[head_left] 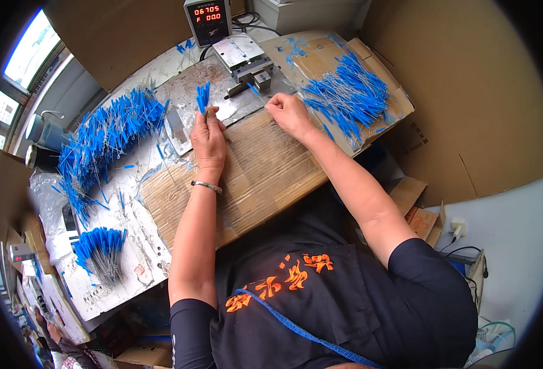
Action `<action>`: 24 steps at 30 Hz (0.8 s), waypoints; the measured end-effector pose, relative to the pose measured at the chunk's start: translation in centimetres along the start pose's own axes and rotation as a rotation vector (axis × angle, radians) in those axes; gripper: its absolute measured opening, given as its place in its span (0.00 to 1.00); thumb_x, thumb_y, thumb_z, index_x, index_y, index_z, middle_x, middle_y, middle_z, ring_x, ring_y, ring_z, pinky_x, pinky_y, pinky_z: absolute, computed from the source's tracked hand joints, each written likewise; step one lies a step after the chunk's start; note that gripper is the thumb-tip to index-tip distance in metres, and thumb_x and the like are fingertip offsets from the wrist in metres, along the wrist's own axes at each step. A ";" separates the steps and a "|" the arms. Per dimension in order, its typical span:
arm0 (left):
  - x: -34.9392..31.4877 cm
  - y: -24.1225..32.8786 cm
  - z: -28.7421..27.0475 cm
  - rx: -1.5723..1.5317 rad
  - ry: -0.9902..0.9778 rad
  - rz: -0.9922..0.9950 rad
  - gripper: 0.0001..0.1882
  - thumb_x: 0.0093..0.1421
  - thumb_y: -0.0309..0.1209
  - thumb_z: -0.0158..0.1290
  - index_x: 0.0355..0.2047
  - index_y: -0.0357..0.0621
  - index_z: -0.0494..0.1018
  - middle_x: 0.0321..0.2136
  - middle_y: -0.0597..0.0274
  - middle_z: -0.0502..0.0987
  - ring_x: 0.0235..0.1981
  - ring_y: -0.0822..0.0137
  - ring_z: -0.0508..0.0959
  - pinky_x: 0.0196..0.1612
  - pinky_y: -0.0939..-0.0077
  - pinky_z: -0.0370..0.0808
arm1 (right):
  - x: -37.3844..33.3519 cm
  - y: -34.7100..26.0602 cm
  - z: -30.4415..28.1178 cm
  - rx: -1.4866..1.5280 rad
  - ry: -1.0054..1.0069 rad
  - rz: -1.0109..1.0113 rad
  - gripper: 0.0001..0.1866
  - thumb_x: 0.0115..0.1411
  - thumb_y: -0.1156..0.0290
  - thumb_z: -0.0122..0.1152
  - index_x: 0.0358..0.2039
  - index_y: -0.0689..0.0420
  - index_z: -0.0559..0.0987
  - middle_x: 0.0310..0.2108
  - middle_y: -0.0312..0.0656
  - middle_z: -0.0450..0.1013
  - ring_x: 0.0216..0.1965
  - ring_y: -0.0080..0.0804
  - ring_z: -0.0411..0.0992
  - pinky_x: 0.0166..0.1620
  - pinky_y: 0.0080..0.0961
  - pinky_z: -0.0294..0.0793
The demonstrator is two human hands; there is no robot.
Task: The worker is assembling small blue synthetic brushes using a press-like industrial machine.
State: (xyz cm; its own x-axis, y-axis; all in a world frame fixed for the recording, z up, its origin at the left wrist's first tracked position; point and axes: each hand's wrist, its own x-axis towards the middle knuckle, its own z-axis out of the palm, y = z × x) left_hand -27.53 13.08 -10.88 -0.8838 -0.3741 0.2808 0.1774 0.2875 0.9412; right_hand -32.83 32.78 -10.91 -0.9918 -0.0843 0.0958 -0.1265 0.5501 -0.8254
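My left hand is closed around a small bundle of blue-tipped wires, their blue ends standing up above the fingers. With finger and thumb pinched, my right hand holds a single blue-tipped wire. Its blue end points up and left, close to the metal block on the front of a small bench machine. Whether that end touches the block I cannot tell. Most of the wire in my right hand is too thin to make out.
Heaps of blue-tipped wires lie at the left and on cardboard at the right. A neater bunch sits at the near left. Behind the machine stands a counter box with a red display. Flattened cardboard covers the front edge.
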 end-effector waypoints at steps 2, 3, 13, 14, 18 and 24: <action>-0.1 0.1 -0.1 0.018 -0.002 0.010 0.13 0.68 0.38 0.44 0.38 0.43 0.74 0.17 0.71 0.68 0.20 0.80 0.65 0.25 0.83 0.63 | 0.3 0.2 0.1 0.027 -0.012 0.016 0.09 0.53 0.65 0.60 0.27 0.58 0.78 0.23 0.42 0.76 0.26 0.36 0.76 0.33 0.30 0.73; -0.1 0.1 0.0 0.033 0.006 0.019 0.13 0.68 0.37 0.44 0.37 0.43 0.74 0.16 0.69 0.68 0.19 0.78 0.66 0.25 0.80 0.64 | 0.3 0.3 0.1 0.052 -0.007 0.012 0.09 0.52 0.66 0.60 0.26 0.58 0.78 0.22 0.42 0.76 0.26 0.34 0.75 0.33 0.29 0.73; -0.3 0.6 -0.1 0.123 0.008 0.056 0.13 0.68 0.38 0.43 0.36 0.44 0.74 0.16 0.66 0.71 0.19 0.74 0.70 0.25 0.75 0.67 | 1.1 1.0 0.7 0.104 0.016 0.023 0.08 0.51 0.66 0.60 0.24 0.58 0.78 0.21 0.41 0.76 0.25 0.32 0.75 0.32 0.28 0.73; -0.3 0.3 0.0 0.125 0.008 0.059 0.13 0.68 0.38 0.43 0.36 0.44 0.74 0.16 0.66 0.71 0.19 0.74 0.70 0.25 0.75 0.67 | 1.1 1.0 0.7 0.106 0.016 0.021 0.08 0.51 0.66 0.60 0.24 0.58 0.78 0.21 0.41 0.76 0.25 0.32 0.75 0.32 0.28 0.73; 1.4 -0.1 0.9 0.260 0.033 0.256 0.11 0.67 0.37 0.44 0.35 0.45 0.73 0.23 0.59 0.73 0.24 0.59 0.74 0.28 0.65 0.70 | 1.0 1.0 0.3 0.087 0.035 0.021 0.08 0.51 0.66 0.61 0.24 0.58 0.78 0.21 0.42 0.76 0.25 0.34 0.75 0.32 0.29 0.73; 3.6 -1.5 1.8 0.638 0.046 0.245 0.11 0.64 0.40 0.45 0.34 0.49 0.71 0.31 0.55 0.76 0.31 0.47 0.76 0.31 0.54 0.71 | -1.0 -1.3 -1.6 0.098 0.065 -0.070 0.09 0.52 0.66 0.61 0.26 0.59 0.78 0.24 0.44 0.77 0.27 0.37 0.76 0.33 0.29 0.73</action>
State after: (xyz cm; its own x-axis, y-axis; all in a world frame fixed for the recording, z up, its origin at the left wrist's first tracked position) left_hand -31.75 12.93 -11.60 -0.8292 -0.2651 0.4921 0.0676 0.8264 0.5590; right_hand -31.69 33.48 -9.02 -0.9801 -0.0636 0.1883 -0.1962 0.4605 -0.8657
